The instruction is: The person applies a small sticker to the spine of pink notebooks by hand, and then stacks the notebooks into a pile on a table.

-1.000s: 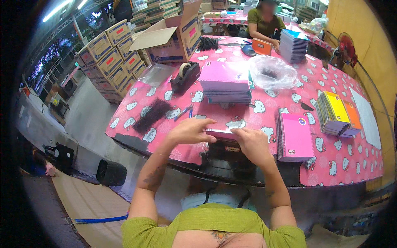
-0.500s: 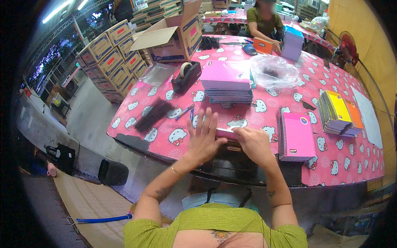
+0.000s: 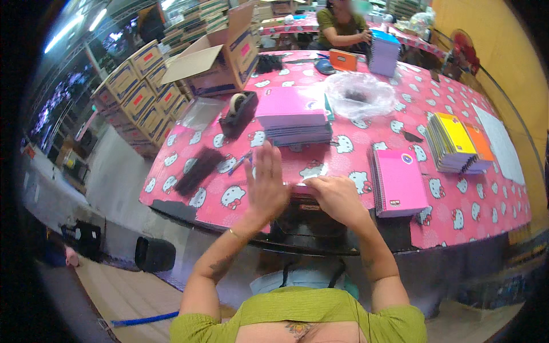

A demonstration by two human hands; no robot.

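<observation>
At the near edge of the pink cat-print tablecloth (image 3: 457, 203), the person's right hand (image 3: 338, 196) was closed on the right end of a slim pink-edged notebook (image 3: 298, 188), thumb and fingers pinching its upper edge. It stood nearly edge-on to the view, so its covers were hidden, and calling it a notebook was a judgement drawn from those around it. It was between the two hands, beside a dark fixture (image 3: 309, 222) at the table's front. The left hand (image 3: 266, 180) was open and held nothing, fingers straight and together; whether its heel touched the notebook's left end could not be told.

The step in hand looked like pressing or smoothing along that edge with the left palm while the right hand steadied it. The next move seemed to call for a firm right pinch and a flat, even left palm, so that the notebook would not tilt.

Beyond the hands stood a pile of pink-topped notebooks (image 3: 291, 108), with a black tape dispenser (image 3: 238, 117) to its left and a clear plastic bag (image 3: 377, 103) to its right. A bundle of thin black strands (image 3: 199, 171) lay left of the left hand, and pink spiral notebooks (image 3: 401, 182) lay right of the right
</observation>
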